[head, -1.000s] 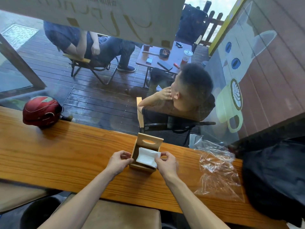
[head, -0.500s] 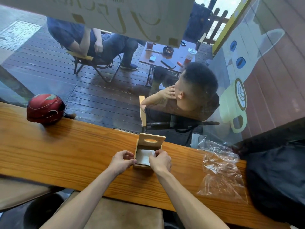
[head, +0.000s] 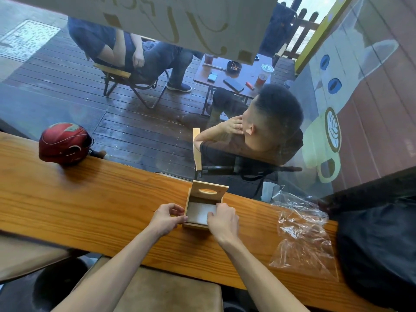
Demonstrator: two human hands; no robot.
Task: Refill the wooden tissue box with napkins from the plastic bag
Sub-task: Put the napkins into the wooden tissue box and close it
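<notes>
on my feed the small light wooden tissue box sits on the long orange-brown wooden counter, close to its near edge, with its hinged lid (the one with an oval slot) standing open and tilted back toward the glass. inside the box i can see a flat white stack of napkins lying level and filling the bottom.

my left hand is at the left wall of the box, fingers curled in, thumb and fingertips touching the front left corner as if steadying it. my right hand rests over the right side of the box, fingers bent down onto the right edge of the napkins; whether they pinch a napkin or only press on it i cannot tell.

the clear crumpled plastic bag lies on the counter to the right of the box, apart from both hands, and looks flat. just beyond it on the right is a bulky black bag. far to the left on the counter is a red rounded helmet, well apart from the box. through the glass, a seated person with short dark hair is just past the counter.
</notes>
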